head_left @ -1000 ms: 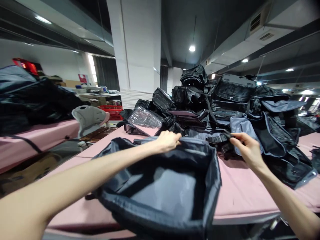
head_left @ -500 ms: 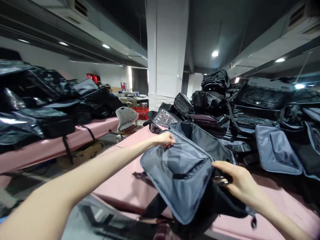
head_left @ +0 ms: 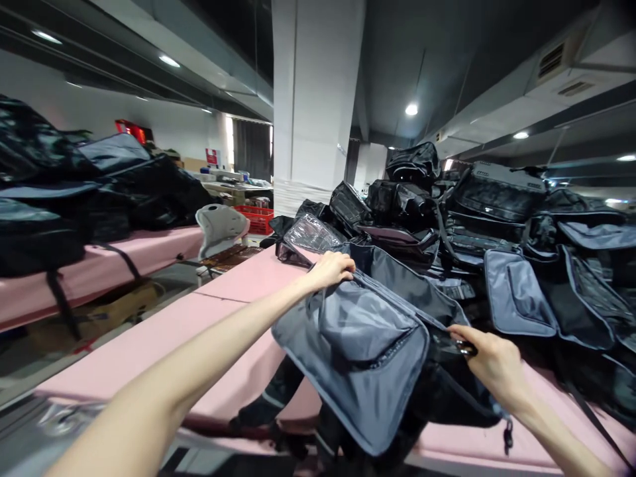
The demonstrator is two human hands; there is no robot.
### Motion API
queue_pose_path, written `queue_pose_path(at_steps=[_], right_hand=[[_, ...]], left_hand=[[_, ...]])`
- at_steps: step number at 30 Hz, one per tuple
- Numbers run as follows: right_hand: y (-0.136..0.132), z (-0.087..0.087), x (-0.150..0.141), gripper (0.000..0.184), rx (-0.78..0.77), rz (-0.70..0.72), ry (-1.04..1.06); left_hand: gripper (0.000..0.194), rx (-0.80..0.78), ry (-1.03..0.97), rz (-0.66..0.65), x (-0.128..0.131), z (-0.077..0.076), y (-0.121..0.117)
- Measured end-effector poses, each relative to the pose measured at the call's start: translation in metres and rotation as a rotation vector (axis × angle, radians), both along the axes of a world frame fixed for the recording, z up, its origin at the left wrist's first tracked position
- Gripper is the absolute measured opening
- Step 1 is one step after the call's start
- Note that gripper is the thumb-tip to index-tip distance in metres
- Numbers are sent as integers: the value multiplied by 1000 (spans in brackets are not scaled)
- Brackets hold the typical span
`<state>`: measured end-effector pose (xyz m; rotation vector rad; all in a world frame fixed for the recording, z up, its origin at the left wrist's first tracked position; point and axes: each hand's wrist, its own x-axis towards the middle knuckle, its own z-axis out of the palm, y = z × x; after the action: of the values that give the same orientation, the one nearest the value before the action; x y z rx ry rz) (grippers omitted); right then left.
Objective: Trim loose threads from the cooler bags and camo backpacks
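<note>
A black backpack [head_left: 392,391] with grey lining lies unzipped before me, its lid folded open toward me over the table edge. On the lid's inner side is a grey pocket [head_left: 365,324]. My left hand [head_left: 334,269] is closed on the far left edge of the opening, fingers curled over the seam. At the right end of that edge, my right hand [head_left: 491,364] pinches the rim between thumb and fingers. A small shiny metal tool [head_left: 466,347], perhaps snips, sits within the right hand, mostly hidden by the fingers.
The backpack rests on a pink-covered table [head_left: 238,285]. Black bags [head_left: 497,199] are piled behind and to the right, one with its grey-lined lid [head_left: 519,291] open. Another pink table [head_left: 149,255] at left bears more bags. A grey chair [head_left: 218,232] and red crate [head_left: 256,218] stand between.
My view has turned slightly right. The right hand has shifted right along the opening's edge, which now looks stretched straighter between both hands. The left hand still grips its end.
</note>
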<state>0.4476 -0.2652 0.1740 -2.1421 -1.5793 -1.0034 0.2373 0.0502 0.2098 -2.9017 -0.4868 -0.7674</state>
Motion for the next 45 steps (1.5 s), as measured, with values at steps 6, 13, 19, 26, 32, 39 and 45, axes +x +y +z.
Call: queue_pose_path(at_steps=[6, 13, 19, 26, 32, 39, 45], right_hand=[[-18, 14, 55, 26, 67, -197, 107], [-1, 22, 11, 37, 173, 59, 113], [42, 22, -21, 11, 164, 238, -109], [55, 25, -23, 8, 125, 261, -261], [43, 22, -18, 10, 137, 236, -165], [48, 22, -24, 11, 84, 235, -248], [45, 21, -22, 7, 139, 248, -154]], left_hand=[[16, 171, -15, -148, -11, -9, -66], [18, 173, -45, -106, 4, -14, -96], [17, -149, 37, -53, 21, 3, -95], [20, -474, 140, -57, 26, 13, -84], [22, -511, 137, -81, 24, 8, -80], [22, -498, 133, -91, 27, 7, -77], [22, -511, 128, -105, 26, 4, -74]])
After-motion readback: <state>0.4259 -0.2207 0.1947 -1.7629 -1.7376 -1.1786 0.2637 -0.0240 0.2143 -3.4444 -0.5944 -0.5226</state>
